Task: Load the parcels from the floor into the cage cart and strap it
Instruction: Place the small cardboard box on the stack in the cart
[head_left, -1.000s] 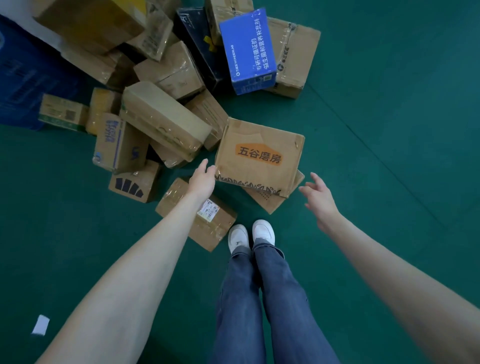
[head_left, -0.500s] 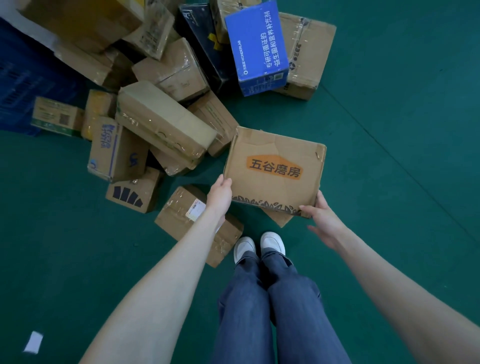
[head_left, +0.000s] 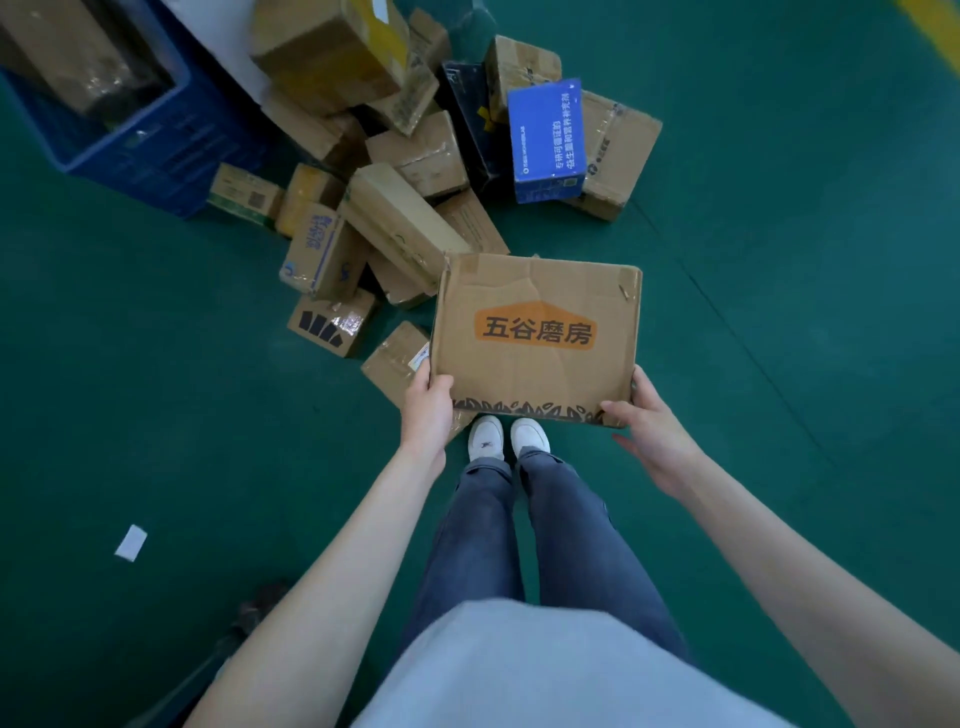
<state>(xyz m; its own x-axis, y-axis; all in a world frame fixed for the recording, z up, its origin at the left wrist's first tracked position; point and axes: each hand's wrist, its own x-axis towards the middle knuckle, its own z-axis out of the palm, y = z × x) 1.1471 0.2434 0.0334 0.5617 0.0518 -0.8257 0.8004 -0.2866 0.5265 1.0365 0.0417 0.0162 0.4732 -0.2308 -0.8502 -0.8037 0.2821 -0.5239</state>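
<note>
Thumbs lie on the printed face of the flat brown parcel (head_left: 535, 332): the left hand (head_left: 426, 410) grips its near left corner, the right hand (head_left: 647, 421) its near right corner, fingers curled underneath. The parcel is held above the white shoes (head_left: 506, 436), the parcel heap (head_left: 395, 171) just beyond, blue crate (head_left: 150, 150) farther left.

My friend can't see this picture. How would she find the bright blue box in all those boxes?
Start at the pile of parcels on the green floor, beyond the brown box the person holds. Go to the pile's right side. The blue box stands there between a black box and a brown parcel; it alone is bright blue with white writing.
</note>
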